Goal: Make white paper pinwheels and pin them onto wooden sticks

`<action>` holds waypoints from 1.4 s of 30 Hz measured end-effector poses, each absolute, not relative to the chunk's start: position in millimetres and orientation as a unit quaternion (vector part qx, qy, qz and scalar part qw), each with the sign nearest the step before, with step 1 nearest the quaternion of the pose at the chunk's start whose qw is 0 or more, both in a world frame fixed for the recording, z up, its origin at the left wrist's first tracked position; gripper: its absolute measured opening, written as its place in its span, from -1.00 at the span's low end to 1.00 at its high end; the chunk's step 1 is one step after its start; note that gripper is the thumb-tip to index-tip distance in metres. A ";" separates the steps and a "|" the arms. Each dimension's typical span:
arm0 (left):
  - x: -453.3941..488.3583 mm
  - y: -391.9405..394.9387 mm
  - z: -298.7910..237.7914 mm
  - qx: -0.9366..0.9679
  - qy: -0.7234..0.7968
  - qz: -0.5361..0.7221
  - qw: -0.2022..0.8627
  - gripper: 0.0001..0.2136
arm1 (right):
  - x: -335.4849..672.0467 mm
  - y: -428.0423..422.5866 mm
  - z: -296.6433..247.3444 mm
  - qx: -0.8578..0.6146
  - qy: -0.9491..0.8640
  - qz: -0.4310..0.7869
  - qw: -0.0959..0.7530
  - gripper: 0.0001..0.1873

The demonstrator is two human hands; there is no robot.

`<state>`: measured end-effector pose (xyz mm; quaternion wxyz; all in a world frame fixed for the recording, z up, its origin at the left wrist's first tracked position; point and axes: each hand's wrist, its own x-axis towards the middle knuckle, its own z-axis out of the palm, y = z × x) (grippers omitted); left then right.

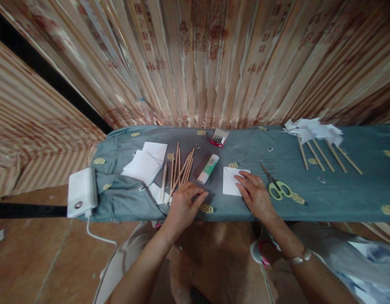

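Note:
On the cloth in front of me lies a white square of paper (230, 186), with a crease or cut line near its top left corner. My right hand (255, 194) rests on the paper's right side, fingers spread and laid flat. Beside the wooden sticks (179, 169), my left hand (186, 204) has its fingers curled, thumb and forefinger drawn together. Whether anything small is between them I cannot make out. A glue stick (208, 169) with a green-and-white label lies between the hands, farther back. Scissors (277, 188) with green handles lie right of my right hand.
White paper sheets (144, 166) are stacked at left, near a pale thicker stick (163, 183). A small red box (218, 138) of dark pins stands open at the back. Paper pinwheels (312, 128) on sticks lie far right. A corded white device (82, 192) sits at the left edge.

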<state>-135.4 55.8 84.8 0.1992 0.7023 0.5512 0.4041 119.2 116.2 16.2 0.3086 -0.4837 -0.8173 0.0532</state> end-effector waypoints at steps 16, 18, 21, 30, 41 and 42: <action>-138.8 94.9 77.7 0.705 0.612 0.335 0.130 -0.70 | 114.3 115.8 22.9 -0.501 -0.813 0.065 0.291 -0.63; -135.5 106.0 74.6 0.713 0.625 0.293 0.121 -0.63 | 113.6 115.7 23.9 -0.505 -0.811 0.059 0.290 -0.64; -129.8 118.3 68.4 0.729 0.635 0.229 0.115 -0.62 | 112.7 115.5 25.0 -0.512 -0.808 0.059 0.286 -0.65; -125.7 124.5 73.7 0.622 0.659 0.333 0.261 -0.72 | 112.5 109.5 44.3 -0.538 -0.759 0.123 0.345 -0.60; -67.1 58.6 91.2 0.336 0.442 0.383 0.738 -0.63 | 106.1 72.1 69.9 -0.379 -0.405 0.725 0.407 -0.61; -65.6 58.2 89.5 0.318 0.443 0.386 0.744 -0.62 | 106.0 71.3 69.6 -0.376 -0.393 0.731 0.412 -0.63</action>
